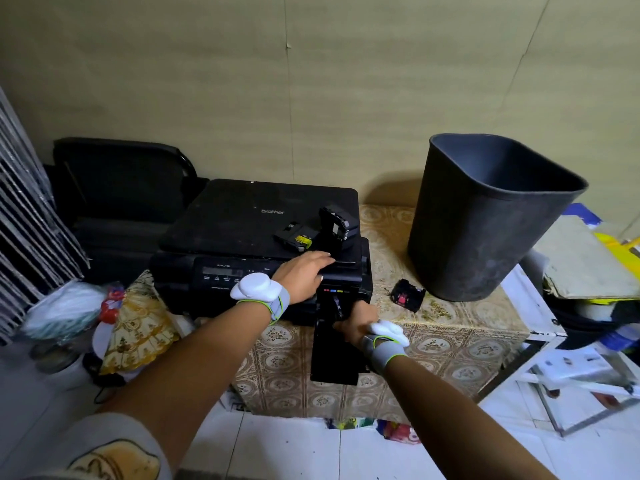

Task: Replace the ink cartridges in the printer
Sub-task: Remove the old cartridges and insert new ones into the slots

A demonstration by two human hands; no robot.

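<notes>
A black Brother printer (242, 220) sits on a table covered with a patterned cloth (446, 327). Its cartridge door (334, 355) hangs open at the front right, under a row of colour marks. My left hand (304, 271) rests flat on the printer's front right corner, fingers straight. My right hand (356, 322) reaches into the cartridge bay; what its curled fingers grip there is hidden. On the lid lie two black cartridges, one with a yellow label (294, 239) and one standing upright (337, 225). Another cartridge with a magenta mark (408, 294) lies on the cloth to the right.
A tall dark waste bin (485, 216) stands on the table at the right, close to the loose cartridge. A dark chair (117, 181) is behind the printer at left. Bags and clutter lie on the floor at left, white frames and boards at right.
</notes>
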